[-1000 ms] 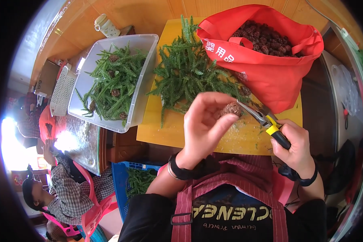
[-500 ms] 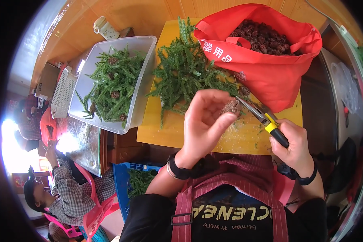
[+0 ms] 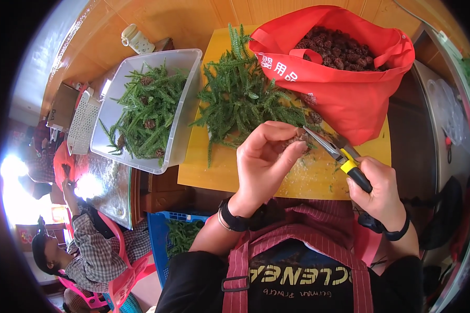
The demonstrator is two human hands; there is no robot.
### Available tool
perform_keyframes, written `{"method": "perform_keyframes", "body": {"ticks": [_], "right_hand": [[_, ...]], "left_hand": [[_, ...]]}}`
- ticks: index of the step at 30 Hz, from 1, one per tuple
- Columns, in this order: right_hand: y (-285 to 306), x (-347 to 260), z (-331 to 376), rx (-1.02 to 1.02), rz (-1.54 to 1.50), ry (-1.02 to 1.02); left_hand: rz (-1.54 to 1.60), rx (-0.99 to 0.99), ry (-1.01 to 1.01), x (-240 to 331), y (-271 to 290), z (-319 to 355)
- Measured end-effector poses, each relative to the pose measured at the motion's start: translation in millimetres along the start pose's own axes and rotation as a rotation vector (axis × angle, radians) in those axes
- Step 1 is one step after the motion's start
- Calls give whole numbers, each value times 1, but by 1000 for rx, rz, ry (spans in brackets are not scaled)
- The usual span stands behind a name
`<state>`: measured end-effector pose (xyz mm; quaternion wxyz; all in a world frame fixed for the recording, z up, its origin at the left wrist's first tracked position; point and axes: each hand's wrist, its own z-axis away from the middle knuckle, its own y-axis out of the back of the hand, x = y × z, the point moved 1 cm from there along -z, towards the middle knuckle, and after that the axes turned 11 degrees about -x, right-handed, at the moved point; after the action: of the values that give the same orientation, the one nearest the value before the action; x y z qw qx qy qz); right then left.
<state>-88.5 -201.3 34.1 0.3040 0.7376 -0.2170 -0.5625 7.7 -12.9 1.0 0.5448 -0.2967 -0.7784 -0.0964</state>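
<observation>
Between the thumb and fingers of my left hand (image 3: pixel 266 159) is a small brown pine cone (image 3: pixel 296 141), partly covered by the fingers. My right hand (image 3: pixel 376 182) grips long-nose pliers (image 3: pixel 344 158) by their yellow-and-black handles. The tips of the pliers meet the pine cone's edge near my left fingertips; whether they pinch a wire there is too small to tell. Beyond my hands, a heap of green artificial fir sprigs (image 3: pixel 245 99) lies on the yellow board (image 3: pixel 214 175). A loose pine cone (image 3: pixel 314 118) rests by the bag.
A red bag (image 3: pixel 344 99) full of pine cones (image 3: pixel 337 49) stands at the far right. To the left, a clear plastic bin (image 3: pixel 180 141) holds sprigs with cones. A blue basket (image 3: pixel 156 229) with greenery sits lower left. Another person (image 3: pixel 96 242) sits at a table further left.
My left fingers have closed more tightly round the pine cone. The pliers have shifted slightly left and down, staying at the cone.
</observation>
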Motion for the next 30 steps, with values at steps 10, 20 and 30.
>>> {"method": "perform_keyframes", "body": {"ticks": [10,20,30], "right_hand": [[3,5,5,-10,-15,-25],[2,6,4,-42,14,-38],[45,16,20,-238,-184,-329]], "left_hand": [[296,-54,129,6,-3,-3],[-14,-47,76,1,2,-2],[12,-14,-53,-8,8,-1]]}}
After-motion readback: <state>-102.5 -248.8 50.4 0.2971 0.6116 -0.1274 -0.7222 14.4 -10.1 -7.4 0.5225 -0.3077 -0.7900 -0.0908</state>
